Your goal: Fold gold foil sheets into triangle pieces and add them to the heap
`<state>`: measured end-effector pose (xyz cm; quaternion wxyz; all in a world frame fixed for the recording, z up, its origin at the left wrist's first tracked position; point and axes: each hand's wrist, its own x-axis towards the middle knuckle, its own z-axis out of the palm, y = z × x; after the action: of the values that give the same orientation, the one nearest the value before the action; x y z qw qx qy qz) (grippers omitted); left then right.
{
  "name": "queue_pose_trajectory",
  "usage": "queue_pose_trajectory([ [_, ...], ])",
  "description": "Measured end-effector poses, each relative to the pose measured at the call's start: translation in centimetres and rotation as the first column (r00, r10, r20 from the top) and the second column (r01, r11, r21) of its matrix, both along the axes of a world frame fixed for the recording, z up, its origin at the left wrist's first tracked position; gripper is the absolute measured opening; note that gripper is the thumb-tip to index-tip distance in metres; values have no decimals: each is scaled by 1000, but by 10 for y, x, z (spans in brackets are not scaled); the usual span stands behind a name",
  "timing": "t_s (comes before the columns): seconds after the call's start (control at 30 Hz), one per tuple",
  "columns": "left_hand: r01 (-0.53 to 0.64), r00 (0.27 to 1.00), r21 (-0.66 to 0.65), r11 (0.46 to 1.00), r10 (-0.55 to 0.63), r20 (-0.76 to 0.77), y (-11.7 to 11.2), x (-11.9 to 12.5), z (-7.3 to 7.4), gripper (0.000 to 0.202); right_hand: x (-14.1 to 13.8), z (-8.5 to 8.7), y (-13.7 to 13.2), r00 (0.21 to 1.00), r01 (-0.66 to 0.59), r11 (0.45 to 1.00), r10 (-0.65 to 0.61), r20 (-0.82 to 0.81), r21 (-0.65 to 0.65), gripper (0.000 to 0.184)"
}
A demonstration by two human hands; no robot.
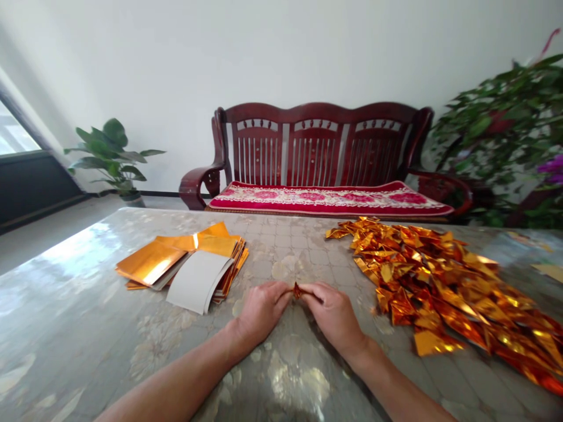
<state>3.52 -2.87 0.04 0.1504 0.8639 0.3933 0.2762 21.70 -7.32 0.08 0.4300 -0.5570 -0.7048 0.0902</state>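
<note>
Between my two hands, a small folded piece of gold foil paper (297, 290) shows as a dark orange tip. My left hand (265, 308) pinches it from the left, thumb and fingers pressed together. From the right, my right hand (331, 310) pinches the other side in the same way. Most of the folded piece is hidden by the fingers. To the left lies a loose stack of flat gold foil paper sheets (152, 261), some with the grey-white back (193, 280) facing up. On the right spreads a large heap of folded gold foil pieces (440, 287).
The table (109, 346) has a glossy, floral-patterned cover. Beyond its far edge stands a dark red wooden bench (314, 140) with a red patterned cushion (329, 197). A potted plant (112, 155) is at the left, and leafy plants (505, 129) fill the right. Clear plastic (519, 246) lies at the right edge.
</note>
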Motion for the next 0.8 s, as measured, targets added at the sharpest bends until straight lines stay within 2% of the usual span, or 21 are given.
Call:
queue_pose_trajectory([
  [0.13,-15,994,-83,996,24,107,5,-2,-3,16,13,-6,5,997,76,997,-76,-32,-4,26],
  [0.3,-61,989,-141,988,79,128,5,-1,0,17,17,-4,0,994,18,993,-30,101,118,31],
  [0.43,-123,990,-141,982,132,56,4,-1,5,18,13,6,-6,977,-55,975,8,214,215,32],
  [0.57,-123,992,-104,987,127,27,2,0,5,20,8,10,-7,955,-64,979,3,295,194,26],
  [0.8,-74,995,-116,991,82,64,1,1,0,20,4,8,-4,963,-11,987,-34,269,163,23],
])
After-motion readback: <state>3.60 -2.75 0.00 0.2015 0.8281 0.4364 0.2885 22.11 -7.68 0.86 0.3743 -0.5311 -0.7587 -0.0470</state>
